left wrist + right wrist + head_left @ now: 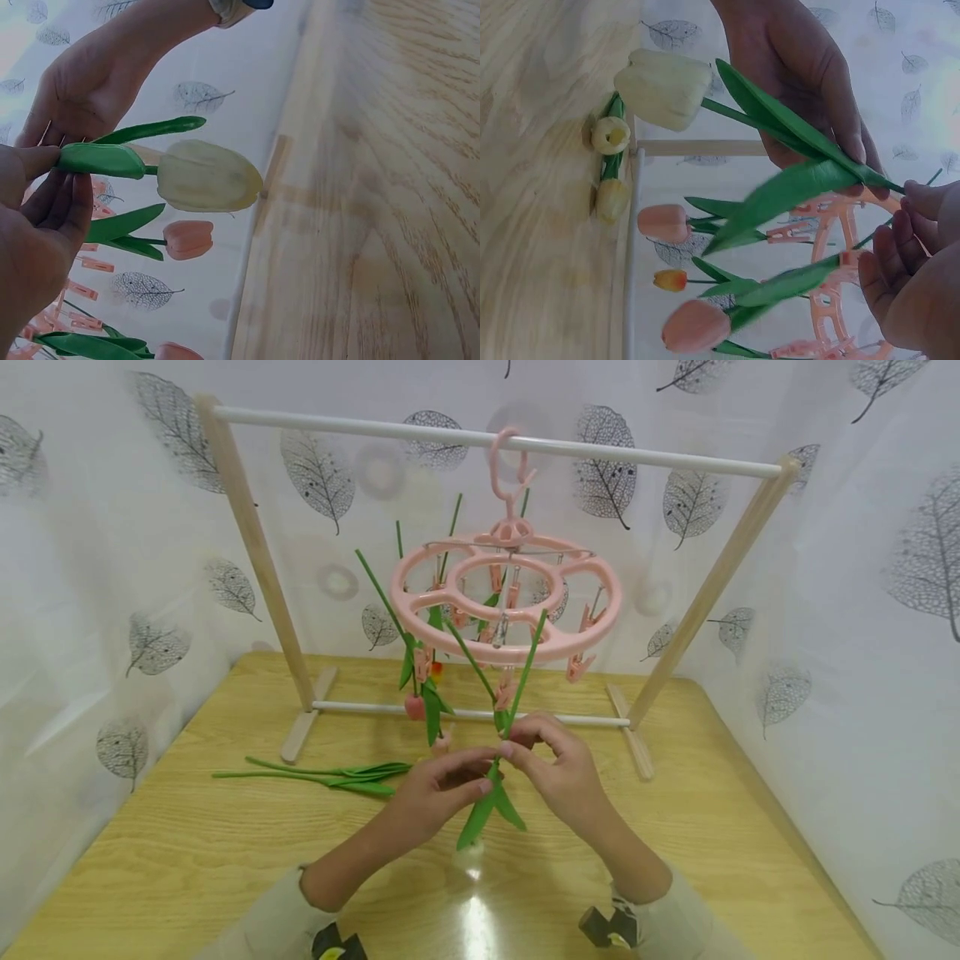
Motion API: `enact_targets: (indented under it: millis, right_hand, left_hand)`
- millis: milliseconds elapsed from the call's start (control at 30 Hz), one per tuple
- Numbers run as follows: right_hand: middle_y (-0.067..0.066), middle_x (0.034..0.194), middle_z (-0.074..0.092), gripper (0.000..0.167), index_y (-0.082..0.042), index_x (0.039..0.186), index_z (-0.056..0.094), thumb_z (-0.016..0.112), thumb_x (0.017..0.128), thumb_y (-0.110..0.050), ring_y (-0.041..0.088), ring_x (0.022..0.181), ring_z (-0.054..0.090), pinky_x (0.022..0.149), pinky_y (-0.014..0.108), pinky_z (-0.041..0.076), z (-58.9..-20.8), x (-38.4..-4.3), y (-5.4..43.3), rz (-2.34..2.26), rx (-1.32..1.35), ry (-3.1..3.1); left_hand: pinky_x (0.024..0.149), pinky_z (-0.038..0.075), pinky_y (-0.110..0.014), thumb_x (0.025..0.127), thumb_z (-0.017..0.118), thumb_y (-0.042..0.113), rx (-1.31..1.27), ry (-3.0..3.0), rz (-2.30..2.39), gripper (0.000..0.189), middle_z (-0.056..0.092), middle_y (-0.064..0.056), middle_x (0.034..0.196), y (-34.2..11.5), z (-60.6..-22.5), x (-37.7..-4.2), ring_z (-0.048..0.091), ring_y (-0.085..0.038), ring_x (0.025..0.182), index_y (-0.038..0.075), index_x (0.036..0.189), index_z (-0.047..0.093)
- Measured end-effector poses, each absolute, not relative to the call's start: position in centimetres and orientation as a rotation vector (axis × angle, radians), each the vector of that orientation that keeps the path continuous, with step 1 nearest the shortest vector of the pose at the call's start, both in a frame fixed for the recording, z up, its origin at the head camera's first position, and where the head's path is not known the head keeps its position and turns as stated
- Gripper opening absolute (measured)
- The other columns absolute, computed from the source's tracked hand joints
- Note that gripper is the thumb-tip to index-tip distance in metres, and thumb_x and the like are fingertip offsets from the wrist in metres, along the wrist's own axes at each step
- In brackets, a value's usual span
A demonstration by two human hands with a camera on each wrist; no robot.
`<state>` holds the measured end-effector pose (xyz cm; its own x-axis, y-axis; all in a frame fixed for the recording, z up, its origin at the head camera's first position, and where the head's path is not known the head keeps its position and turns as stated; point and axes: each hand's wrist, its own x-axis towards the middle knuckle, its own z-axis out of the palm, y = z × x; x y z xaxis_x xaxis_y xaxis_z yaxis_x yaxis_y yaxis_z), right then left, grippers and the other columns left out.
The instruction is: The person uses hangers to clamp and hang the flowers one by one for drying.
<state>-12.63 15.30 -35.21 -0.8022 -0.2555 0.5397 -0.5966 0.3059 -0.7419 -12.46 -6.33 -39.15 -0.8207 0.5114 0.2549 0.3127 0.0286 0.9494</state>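
An artificial white tulip [206, 176] hangs head-down between the two hands, its green leaves [480, 818] spread below the fingers. My left hand [442, 789] pinches it where the leaves meet the stem. Just above, my right hand [558, 768] holds the stem between thumb and fingertips. The stem's free end rises in front of a round pink clip hanger [506, 652]. Other tulips hang from the hanger's clips with blooms downward, among them a pink tulip [696, 326] and a small orange-yellow one [670, 280]. In the head view the white bloom is barely visible.
The hanger hooks over the white top bar [360, 429] of a wooden-legged rack. Pale yellow tulips [613, 201] lie on the wooden table [247, 843] at the left. A white bottom bar [375, 708] crosses behind the hands. Leaf-print curtains [847, 635] enclose the table.
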Motion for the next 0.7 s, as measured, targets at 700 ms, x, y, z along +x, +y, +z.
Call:
enact_targets:
  millis: [700]
  right_hand:
    - [0.004, 0.112, 0.063, 0.026, -0.006, 0.119, 0.07, 0.072, 0.095, -0.015, 0.004, 0.098, 0.06, 0.085, 0.015, 0.051, -33.2, -20.4, 22.8, 1.314, 0.404, -2.112]
  left_hand:
    - [0.088, 0.058, -0.028, 0.1, 0.066, 0.022, 0.827, 2.143, 1.947, 0.04, 0.069, -0.01, 0.121, -6.7, -38.3, -12.2, 0.068, -0.02, 0.107, 0.011, 0.138, 0.061]
